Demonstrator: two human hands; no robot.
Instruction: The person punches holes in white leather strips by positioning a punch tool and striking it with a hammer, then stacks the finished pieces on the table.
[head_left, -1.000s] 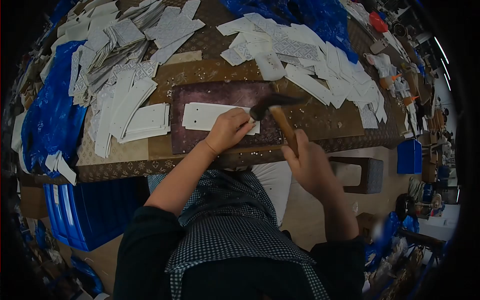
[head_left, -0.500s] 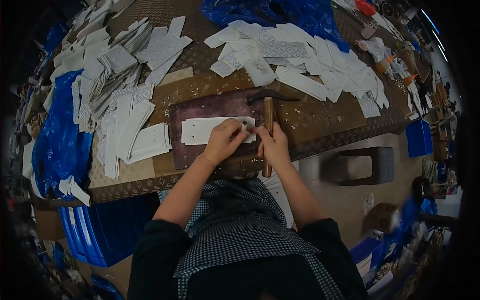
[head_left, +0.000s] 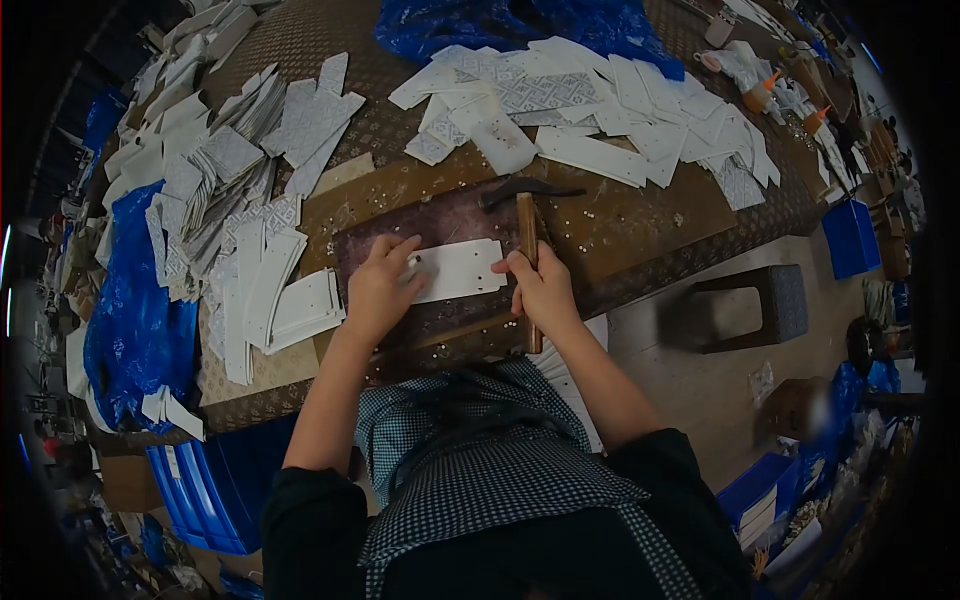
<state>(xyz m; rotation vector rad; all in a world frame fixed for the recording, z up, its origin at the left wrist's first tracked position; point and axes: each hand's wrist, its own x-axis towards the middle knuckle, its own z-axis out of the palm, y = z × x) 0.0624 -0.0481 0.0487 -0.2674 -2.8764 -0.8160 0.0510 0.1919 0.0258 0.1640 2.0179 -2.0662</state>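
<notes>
A white rectangular strip (head_left: 460,270) with small dark holes near its right end lies on a worn purplish board (head_left: 445,215). At the strip's left end is my left hand (head_left: 380,290), its thumb and fingers around a small, pale, peg-like piece (head_left: 413,260) with a dark spot; detail is too small to make out. My right hand (head_left: 543,290) is closed around the wooden handle of a hammer (head_left: 528,230). The hammer's dark head rests past the board's upper right corner. One right fingertip reaches to the strip's right end.
Stacked white strips (head_left: 308,310) lie left of the board. Patterned and white pieces (head_left: 590,110) are heaped behind it. Tiny bits are scattered over the tabletop (head_left: 640,220). Blue plastic sheeting (head_left: 140,330) hangs at the left; a stool (head_left: 785,305) stands right.
My left hand has moved left along the strip, from its right end to its left end, with the small piece. My right hand stays on the hammer. The view has shifted slightly.
</notes>
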